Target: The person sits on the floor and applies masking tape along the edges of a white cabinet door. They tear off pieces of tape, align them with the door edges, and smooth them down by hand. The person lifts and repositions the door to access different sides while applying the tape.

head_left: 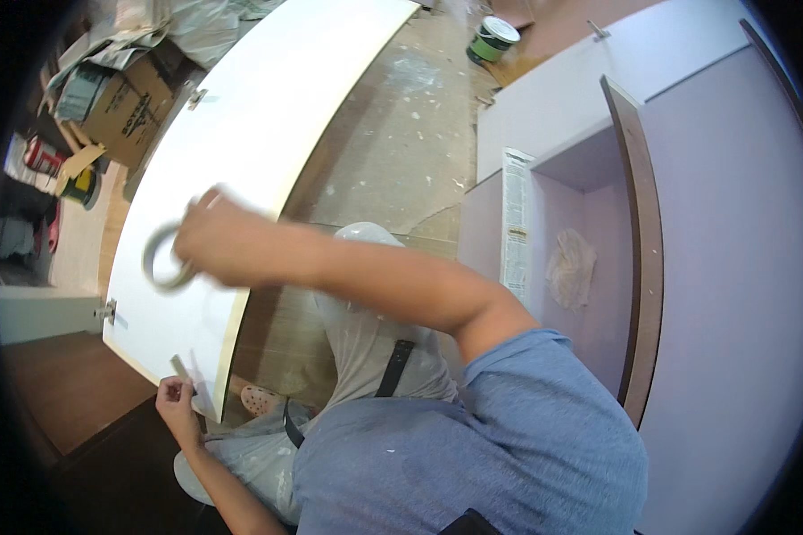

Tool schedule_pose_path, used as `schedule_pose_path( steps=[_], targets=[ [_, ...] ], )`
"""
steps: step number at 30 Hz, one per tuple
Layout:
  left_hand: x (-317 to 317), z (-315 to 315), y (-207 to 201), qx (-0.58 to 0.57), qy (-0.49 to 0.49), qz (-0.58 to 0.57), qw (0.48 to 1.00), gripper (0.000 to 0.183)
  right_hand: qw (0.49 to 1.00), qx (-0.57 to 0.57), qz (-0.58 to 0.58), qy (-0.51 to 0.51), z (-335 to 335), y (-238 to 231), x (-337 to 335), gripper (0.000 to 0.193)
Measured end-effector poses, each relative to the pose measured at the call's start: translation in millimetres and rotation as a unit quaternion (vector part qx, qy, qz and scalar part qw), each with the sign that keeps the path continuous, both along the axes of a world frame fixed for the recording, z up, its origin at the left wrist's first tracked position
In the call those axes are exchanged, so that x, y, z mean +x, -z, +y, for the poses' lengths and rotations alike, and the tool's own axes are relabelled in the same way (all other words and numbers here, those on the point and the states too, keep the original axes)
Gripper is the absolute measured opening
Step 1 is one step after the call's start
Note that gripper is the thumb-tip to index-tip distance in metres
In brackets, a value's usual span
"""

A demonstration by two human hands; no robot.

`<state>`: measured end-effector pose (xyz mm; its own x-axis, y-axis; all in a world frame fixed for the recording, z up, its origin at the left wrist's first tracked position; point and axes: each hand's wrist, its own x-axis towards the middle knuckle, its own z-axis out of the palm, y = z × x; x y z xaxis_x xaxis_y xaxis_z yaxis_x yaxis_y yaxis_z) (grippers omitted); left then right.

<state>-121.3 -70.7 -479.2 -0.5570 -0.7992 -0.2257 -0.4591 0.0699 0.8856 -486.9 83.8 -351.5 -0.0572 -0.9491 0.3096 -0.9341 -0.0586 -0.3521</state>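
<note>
A long white door panel (232, 116) lies at an angle on my left, with pale yellowish tape (310, 169) along its right edge. Over it, my right hand (226, 241), slightly blurred, is closed around one side of a roll of masking tape (150, 260). Near the panel's closest corner, my left hand (177, 399) pinches a short beige strip of tape (179, 366) that sticks up past the fingertips. Metal hinges (196, 96) sit along the panel's left edge.
An open cabinet (580, 214) with a brown-edged door (638, 250) stands on my right, a crumpled plastic bag (571, 269) inside. Cardboard boxes (129, 111) and paint cans (80, 185) crowd the far left. A green-and-white paint bucket (492, 41) is at the back.
</note>
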Motion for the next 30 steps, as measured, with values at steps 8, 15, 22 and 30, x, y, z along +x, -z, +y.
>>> schedule_pose_path(
  steps=[8, 15, 22, 30],
  targets=[
    [-50, 8, -35, 0.063, 0.029, 0.148, 0.987, 0.01, 0.731, -0.038, 0.014, 0.681, 347, 51, -83, 0.026],
    [-150, 80, -116, 0.087, 0.137, 0.152, 0.975, 0.014, 0.655, 0.002, 0.097, 0.75, 427, 132, -96, 0.031],
    [-213, 168, -161, -0.043, 0.373, 0.144, 0.916, 0.018, 0.896, -0.057, -0.384, 0.217, 233, -18, 9, 0.045],
    [-223, 188, -169, -0.227, 0.297, 0.18, 0.91, 0.069, 0.815, -0.151, -0.467, 0.309, 288, 9, -12, 0.015]
  ],
)
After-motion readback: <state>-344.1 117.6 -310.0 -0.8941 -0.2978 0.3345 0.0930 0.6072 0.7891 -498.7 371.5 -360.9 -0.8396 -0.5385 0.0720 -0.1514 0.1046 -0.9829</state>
